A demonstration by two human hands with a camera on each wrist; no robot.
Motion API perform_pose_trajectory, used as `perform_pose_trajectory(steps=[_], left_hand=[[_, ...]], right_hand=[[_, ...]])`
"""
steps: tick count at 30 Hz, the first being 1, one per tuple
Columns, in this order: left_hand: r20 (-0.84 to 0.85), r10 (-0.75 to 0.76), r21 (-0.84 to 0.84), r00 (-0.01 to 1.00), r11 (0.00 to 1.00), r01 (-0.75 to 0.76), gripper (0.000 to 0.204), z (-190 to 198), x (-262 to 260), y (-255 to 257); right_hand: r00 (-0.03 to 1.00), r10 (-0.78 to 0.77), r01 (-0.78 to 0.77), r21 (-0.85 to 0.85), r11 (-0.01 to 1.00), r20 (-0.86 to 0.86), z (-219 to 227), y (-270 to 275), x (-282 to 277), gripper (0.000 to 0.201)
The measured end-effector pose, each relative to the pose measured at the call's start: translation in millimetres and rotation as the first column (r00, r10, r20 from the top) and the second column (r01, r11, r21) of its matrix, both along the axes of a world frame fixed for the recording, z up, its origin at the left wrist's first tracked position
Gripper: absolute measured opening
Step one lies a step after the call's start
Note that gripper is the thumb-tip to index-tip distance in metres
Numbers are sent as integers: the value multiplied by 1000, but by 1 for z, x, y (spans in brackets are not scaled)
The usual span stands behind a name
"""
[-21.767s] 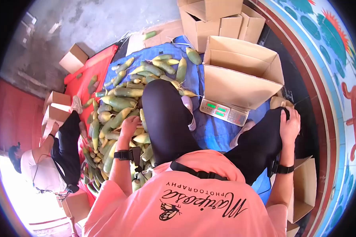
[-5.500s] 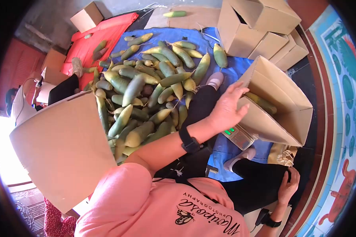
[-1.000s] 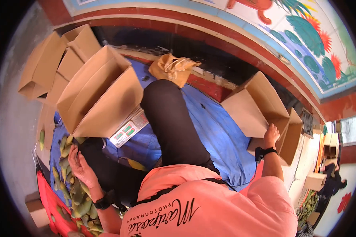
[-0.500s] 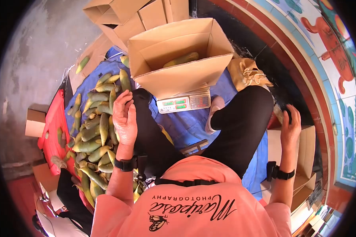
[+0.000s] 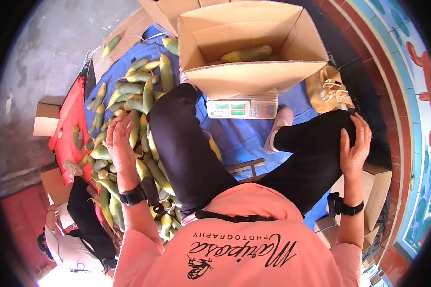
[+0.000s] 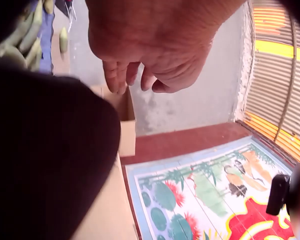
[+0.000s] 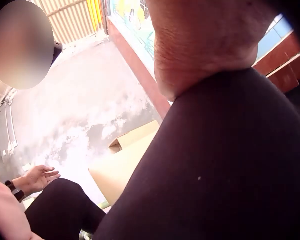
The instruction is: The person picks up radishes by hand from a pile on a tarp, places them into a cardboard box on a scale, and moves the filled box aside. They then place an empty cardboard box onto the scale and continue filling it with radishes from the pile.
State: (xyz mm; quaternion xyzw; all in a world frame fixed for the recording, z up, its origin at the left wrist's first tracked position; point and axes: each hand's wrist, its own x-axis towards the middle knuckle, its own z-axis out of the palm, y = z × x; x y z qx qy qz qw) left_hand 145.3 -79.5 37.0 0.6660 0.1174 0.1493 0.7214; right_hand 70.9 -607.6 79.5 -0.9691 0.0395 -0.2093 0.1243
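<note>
Hovering with fingers spread and empty, left hand (image 5: 119, 143) sits right over the cucumber pile (image 5: 129, 110), long axes mostly pointing away; right hand (image 5: 355, 148) lies flat on the knee (image 5: 330, 134), well apart.

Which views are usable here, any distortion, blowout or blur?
Head: strong fisheye with black corners, sunlit and sharp, blown out at bottom left; the scale display shows but is unreadable. Left wrist: left hand close and soft, mural behind clearer. Right wrist: mostly filled by a dark trouser leg; the right hand is blurred.
</note>
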Motion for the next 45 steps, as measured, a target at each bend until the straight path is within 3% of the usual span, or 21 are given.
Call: perform_pose_trajectory(steps=[2, 4, 6, 8, 10, 12, 14, 17, 20, 22, 24, 28, 30, 32, 34, 36, 38, 40, 41, 43, 45], left_hand=[[-110, 25, 45, 994, 999, -20, 27, -18, -9, 31], [-348, 59, 111, 936, 994, -21, 26, -45, -21, 58], [-536, -30, 321, 844, 917, 236, 28, -78, -41, 86], [-714, 48, 246, 698, 951, 186, 29, -107, -56, 88], [-724, 137, 460, 676, 826, 325, 31, -130, -74, 86], [-673, 184, 549, 716, 773, 317, 30, -168, -94, 100], [-615, 223, 636, 756, 707, 309, 28, -168, -99, 101], [-570, 381, 806, 728, 432, 405, 24, -157, -105, 102], [-444, 431, 888, 785, 330, 321, 26, -147, -119, 128], [-580, 501, 809, 642, 445, 384, 32, -137, -127, 144], [-636, 510, 771, 579, 400, 495, 36, -140, -138, 155], [-645, 513, 763, 567, 387, 518, 42, -129, -147, 119], [-611, 558, 775, 561, 281, 566, 49, -127, -147, 100], [-626, 486, 768, 610, 251, 589, 60, -130, -146, 88], [-779, 237, 625, 581, 369, 688, 68, -144, -149, 80], [-847, 26, 529, 531, 138, 837, 75, -129, -143, 46], [-905, -64, 424, 422, -19, 906, 74, -121, -143, 13], [-893, -157, 445, 421, -185, 876, 75, -151, -157, 6], [-885, -167, 461, 434, -194, 866, 75, -141, -152, -3], [-964, -155, 260, 217, -357, 897, 71, -122, -144, -19], [-928, -221, 365, 300, -379, 850, 69, -146, -157, -13]], right_hand=[[1000, -7, 7, -7, 1000, -7, -1, 3, 2, 34], [1000, -1, 1, 7, 1000, -19, 0, 7, 4, 33], [1000, 29, -29, 7, 1000, -6, -1, 7, 6, 33], [999, 47, -47, -1, 999, -6, -5, 5, 7, 33], [999, 50, -50, -28, 998, -20, -8, 1, 9, 33], [999, 36, -38, -55, 998, -37, -11, -4, 8, 32], [998, 27, -32, -85, 996, -54, -13, -8, 8, 33], [997, 24, -30, -88, 996, -71, -15, -9, 7, 33], [997, 17, -24, -98, 995, -71, -15, -9, 6, 33], [998, 31, -38, -106, 994, -63, -16, -10, 7, 33], [997, 32, -39, -114, 993, -66, -16, -8, 8, 33], [997, 22, -31, -120, 992, -75, -14, -3, 11, 33], [997, 25, -35, -132, 991, -74, -14, -3, 13, 33], [997, 25, -35, -143, 989, -73, -14, -2, 12, 33], [997, 19, -30, -152, 988, -75, -15, -2, 14, 33], [997, 21, -32, -148, 988, -72, -14, 0, 14, 33], [998, 8, -17, -152, 988, -58, -11, 3, 13, 33], [998, 9, -17, -120, 993, -65, -8, 8, 14, 32], [998, 14, -21, -112, 994, -62, -7, 9, 14, 32], [999, 4, -8, -105, 994, -43, -7, 10, 12, 33], [999, -9, 5, -96, 995, -47, -7, 9, 12, 32]])
